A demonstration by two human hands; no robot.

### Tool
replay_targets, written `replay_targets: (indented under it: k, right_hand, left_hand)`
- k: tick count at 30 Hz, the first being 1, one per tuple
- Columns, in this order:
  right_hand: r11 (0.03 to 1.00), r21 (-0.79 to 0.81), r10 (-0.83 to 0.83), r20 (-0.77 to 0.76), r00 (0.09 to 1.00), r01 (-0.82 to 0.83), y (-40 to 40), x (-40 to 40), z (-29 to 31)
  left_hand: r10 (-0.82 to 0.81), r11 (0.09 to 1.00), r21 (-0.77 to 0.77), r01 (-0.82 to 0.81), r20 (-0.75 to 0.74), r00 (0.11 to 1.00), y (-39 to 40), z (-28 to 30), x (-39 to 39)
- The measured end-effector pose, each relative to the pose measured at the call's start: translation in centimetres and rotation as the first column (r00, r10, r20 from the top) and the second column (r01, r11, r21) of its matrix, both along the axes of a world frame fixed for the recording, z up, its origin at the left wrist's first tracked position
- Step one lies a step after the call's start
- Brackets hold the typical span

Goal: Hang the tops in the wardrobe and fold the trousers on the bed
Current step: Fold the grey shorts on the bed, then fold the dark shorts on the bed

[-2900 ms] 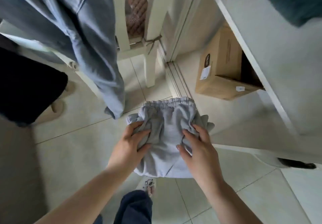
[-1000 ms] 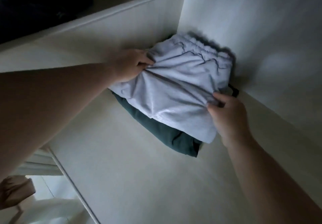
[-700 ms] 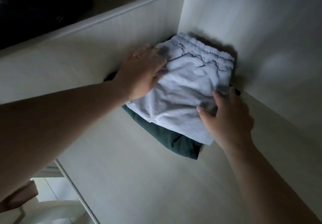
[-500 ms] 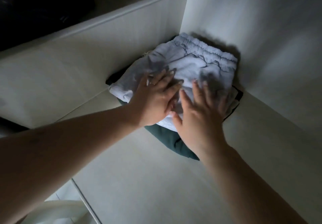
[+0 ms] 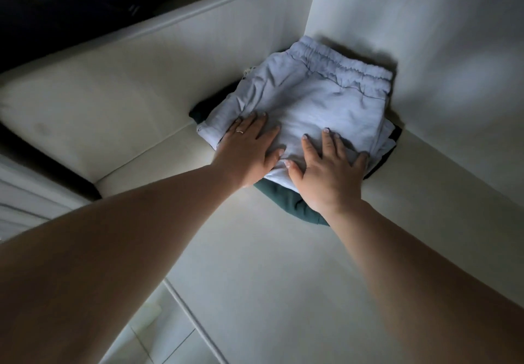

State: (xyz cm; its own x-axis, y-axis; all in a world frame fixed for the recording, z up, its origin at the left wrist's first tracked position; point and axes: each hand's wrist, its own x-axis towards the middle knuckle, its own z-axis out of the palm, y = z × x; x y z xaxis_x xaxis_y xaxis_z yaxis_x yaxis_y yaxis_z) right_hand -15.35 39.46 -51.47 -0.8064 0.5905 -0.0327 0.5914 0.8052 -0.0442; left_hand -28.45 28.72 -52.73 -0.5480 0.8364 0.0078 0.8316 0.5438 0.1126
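On a dim wardrobe shelf (image 5: 283,278), both hands (image 5: 283,162) press flat on folded grey trousers (image 5: 306,100).

I see folded trousers (image 5: 306,103) stacked on another folded garment (image 5: 286,202) in the far right corner of a shelf (image 5: 255,264), my left hand (image 5: 249,151) flat on their near left part, my right hand (image 5: 329,174) beside it, a partition (image 5: 119,94) to the left.
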Motion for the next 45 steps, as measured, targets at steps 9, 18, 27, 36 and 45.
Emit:
replay_targets:
  k: [9,18,27,36,45]
  right_hand:
    - [0.997,0.02,0.078,-0.112,0.991,-0.077,-8.1,9.3,1.2]
    - [0.963,-0.27,-0.028,-0.041,0.999,0.016,-24.0,18.2,6.4]
    - [0.882,-0.365,0.333,0.039,0.942,-0.297,-39.5,26.3,12.5]
    - [0.63,-0.378,0.72,-0.044,0.692,-0.679,-48.4,27.7,17.0]
    - [0.175,-0.343,0.974,-0.074,0.212,-0.923,-60.6,32.2,21.1]
  left_hand:
    - [-0.002,0.895,0.411,-0.171,0.388,0.922,-8.2,2.4,8.9]
    - [0.21,0.809,0.311,-0.499,0.64,0.739,-25.3,5.3,22.2]
    - [0.458,0.725,0.157,-0.671,0.618,0.639,-46.4,10.4,32.5]
    - [0.685,0.429,0.203,-0.88,0.562,0.464,-57.7,16.5,41.5]
    - [0.831,0.006,0.203,-0.979,0.544,0.117,-67.2,20.7,56.9]
